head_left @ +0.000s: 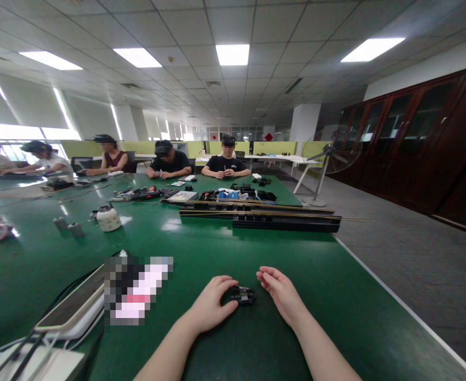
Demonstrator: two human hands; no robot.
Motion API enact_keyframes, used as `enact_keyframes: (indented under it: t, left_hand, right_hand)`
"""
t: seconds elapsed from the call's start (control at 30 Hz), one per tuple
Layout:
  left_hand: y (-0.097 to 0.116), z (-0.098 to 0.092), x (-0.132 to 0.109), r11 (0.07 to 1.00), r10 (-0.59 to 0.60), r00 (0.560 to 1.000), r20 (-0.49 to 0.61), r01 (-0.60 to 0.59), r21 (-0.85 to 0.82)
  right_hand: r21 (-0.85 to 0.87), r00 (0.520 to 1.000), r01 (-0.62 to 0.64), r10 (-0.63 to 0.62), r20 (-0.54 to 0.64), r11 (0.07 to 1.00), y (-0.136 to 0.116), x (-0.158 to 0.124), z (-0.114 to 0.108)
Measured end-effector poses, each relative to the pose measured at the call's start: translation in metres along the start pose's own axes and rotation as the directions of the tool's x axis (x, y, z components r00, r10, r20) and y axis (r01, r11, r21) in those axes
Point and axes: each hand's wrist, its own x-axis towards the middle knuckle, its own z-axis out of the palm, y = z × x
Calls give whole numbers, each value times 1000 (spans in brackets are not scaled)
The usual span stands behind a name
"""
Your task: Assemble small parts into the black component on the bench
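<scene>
A small black device point(244, 296) lies on the green table point(201, 248) between my hands. My left hand point(213, 304) is curved round its left end, with the thumb at the near side and the fingers at the far side. To the right of the device, apart from it, my right hand point(279, 292) is raised a little with its fingers loosely extended and nothing visible in it.
Left of my hands are a blurred-out item point(137, 291), a white-edged device point(74, 307) and cables. Farther off stand a white jar point(108, 218), grey cylinders point(75, 229), long black rails point(286, 224) with thin rods, and tools. Several people sit beyond.
</scene>
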Motion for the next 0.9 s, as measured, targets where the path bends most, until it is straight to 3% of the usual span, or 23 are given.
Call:
enact_keyframes:
  t: [0.9]
  left_hand:
    - [2,-1,0,1000,-17,1000,2,17,0]
  right_hand:
    - [-10,1000,-8,8,-1,1000,-4,-3,2]
